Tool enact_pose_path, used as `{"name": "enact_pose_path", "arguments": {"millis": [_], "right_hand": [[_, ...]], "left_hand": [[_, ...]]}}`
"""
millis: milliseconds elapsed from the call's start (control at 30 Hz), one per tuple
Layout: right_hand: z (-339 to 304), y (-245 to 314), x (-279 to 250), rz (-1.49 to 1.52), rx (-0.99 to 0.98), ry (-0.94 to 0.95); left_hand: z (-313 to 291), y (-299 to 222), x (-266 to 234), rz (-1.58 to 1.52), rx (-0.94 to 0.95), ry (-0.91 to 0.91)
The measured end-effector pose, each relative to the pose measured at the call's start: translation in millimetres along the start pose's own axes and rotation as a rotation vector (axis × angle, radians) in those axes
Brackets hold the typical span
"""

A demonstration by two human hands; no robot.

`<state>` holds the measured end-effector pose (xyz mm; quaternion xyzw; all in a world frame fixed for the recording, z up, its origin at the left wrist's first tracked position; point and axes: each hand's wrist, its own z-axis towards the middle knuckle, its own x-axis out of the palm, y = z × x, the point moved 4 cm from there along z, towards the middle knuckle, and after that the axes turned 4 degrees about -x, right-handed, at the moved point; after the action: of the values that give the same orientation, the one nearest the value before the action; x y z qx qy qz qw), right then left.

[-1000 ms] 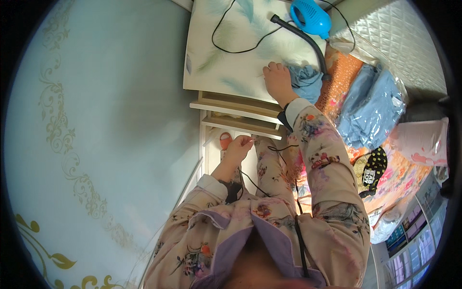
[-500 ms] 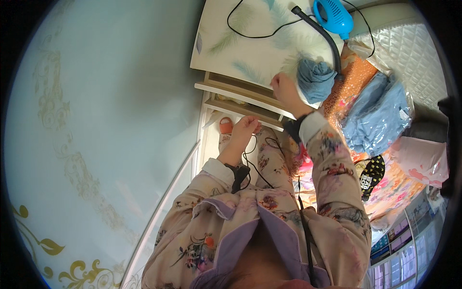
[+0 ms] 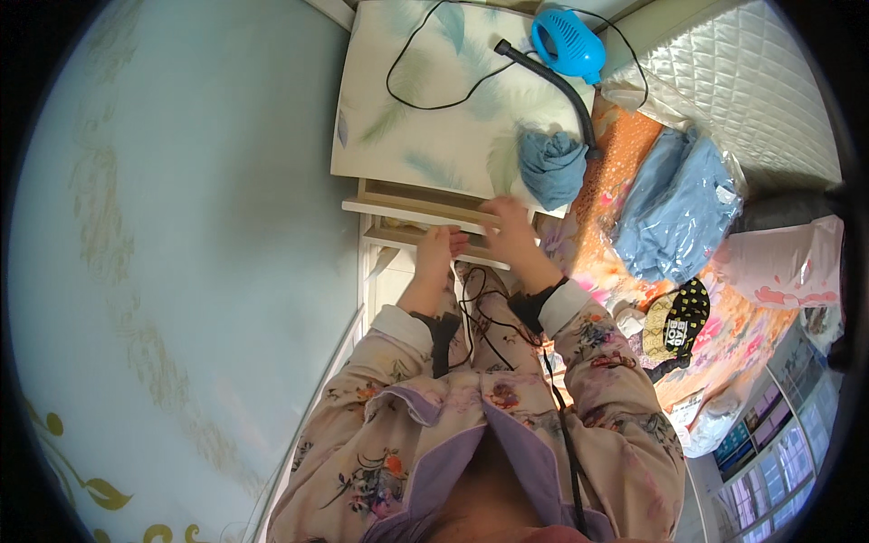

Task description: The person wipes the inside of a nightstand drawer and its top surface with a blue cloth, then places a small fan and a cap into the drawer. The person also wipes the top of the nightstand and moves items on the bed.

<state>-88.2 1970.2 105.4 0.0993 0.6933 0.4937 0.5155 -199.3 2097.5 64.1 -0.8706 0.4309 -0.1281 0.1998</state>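
Over the pulled-out drawers of a small cabinet, my left hand has its fingers stretched toward my right hand, with nothing seen in them. My right hand, slightly blurred, is at the front edge of the upper drawer, fingers bent and apart, with nothing visible in it. Whether it touches the drawer I cannot tell. Beneath it the lower drawer also stands out a little; its contents are mostly hidden. A crumpled blue cloth lies on the feather-patterned cabinet top, just beyond my right hand.
A black hose and a blue handheld blower with a black cord lie on the cabinet top. To the right, a flowered bedspread carries blue clothing in clear plastic and a black-and-yellow cap. A wall stands left.
My right hand has come back from beside the blue cloth toward the drawers and my left hand. The left hand's fingers have straightened. The whole view has shifted slightly.
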Motion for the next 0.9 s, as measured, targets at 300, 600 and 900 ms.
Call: {"name": "enact_pose_path", "arguments": {"millis": [300, 600, 900], "right_hand": [[47.9, -104.2, -32.7, -0.607, 0.467, -0.332], [133.6, -53.6, 70.7, -0.387, 0.179, -0.259], [141.3, -107.1, 0.3, -0.693, 0.189, -0.127]], "left_hand": [[82.0, -137.2, -26.2, 1.538, 0.554, -0.342], [113.7, -152.0, -14.2, 1.84, 0.334, -0.197], [119.0, -147.3, -15.7, 1.873, 0.189, -0.175]]}}
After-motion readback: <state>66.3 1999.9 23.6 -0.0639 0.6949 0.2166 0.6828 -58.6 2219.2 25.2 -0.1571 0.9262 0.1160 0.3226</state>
